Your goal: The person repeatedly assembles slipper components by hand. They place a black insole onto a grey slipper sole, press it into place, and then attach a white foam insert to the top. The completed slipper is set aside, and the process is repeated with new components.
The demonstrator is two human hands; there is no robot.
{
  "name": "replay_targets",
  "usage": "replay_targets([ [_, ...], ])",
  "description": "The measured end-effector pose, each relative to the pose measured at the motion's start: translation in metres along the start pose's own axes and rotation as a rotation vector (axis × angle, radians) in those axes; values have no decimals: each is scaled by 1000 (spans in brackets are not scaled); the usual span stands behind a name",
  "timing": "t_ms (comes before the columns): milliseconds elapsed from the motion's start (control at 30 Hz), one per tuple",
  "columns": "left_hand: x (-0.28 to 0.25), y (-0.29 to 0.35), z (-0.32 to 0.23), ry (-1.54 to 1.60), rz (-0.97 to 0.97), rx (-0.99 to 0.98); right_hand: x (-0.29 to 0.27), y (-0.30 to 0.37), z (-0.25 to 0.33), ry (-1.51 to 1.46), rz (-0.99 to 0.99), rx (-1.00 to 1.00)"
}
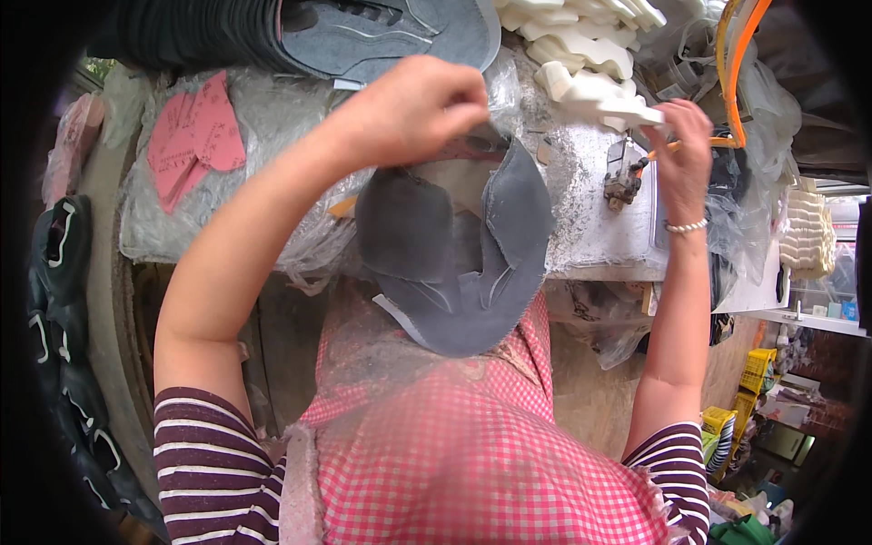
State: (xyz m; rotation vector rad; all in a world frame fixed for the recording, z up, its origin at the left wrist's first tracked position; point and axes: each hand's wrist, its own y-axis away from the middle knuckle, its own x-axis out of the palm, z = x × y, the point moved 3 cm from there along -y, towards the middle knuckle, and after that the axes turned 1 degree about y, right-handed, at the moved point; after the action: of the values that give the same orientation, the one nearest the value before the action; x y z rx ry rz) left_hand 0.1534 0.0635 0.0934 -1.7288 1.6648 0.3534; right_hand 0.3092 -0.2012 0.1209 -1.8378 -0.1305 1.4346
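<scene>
A grey suede-like shoe upper point(445, 313) is in front of me at the table's edge, its rounded toe toward my apron and its inner side partly showing. My left hand point(422, 109) is closed, thumb against fingers, just above the upper's far end. What those fingers hold, if anything, is hidden. Off to the right, my right hand point(681, 136) is raised, gripping the end of a white foam piece point(622, 111) between thumb and fingers. That piece is slightly blurred and overlaps the pile of similar white pieces point(581, 50) behind it.
Stacked grey uppers point(391, 41) lie at the back left. Pink cut pieces point(195, 136) rest on plastic sheeting point(272, 218). A small metal device point(623, 173) sits near my right hand, beside an orange hose point(734, 82). Dark shoe parts point(68, 300) line the far left.
</scene>
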Motion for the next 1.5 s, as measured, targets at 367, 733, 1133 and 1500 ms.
replay_targets([
  [367, 3, -4, 10, 416, 157, -300, 5, -17, 126, -877, 405, 232],
  [733, 4, -2, -1, 334, 107, -201, 29, -22, 126, -746, 110, 12],
  [1133, -8, 76, -33, 171, -206, -63, 1, -6, 135, -856, 253, -256],
  [1500, -20, 79, -32, 626, 23, -267, -17, -4, 159, -619, 164, -352],
])
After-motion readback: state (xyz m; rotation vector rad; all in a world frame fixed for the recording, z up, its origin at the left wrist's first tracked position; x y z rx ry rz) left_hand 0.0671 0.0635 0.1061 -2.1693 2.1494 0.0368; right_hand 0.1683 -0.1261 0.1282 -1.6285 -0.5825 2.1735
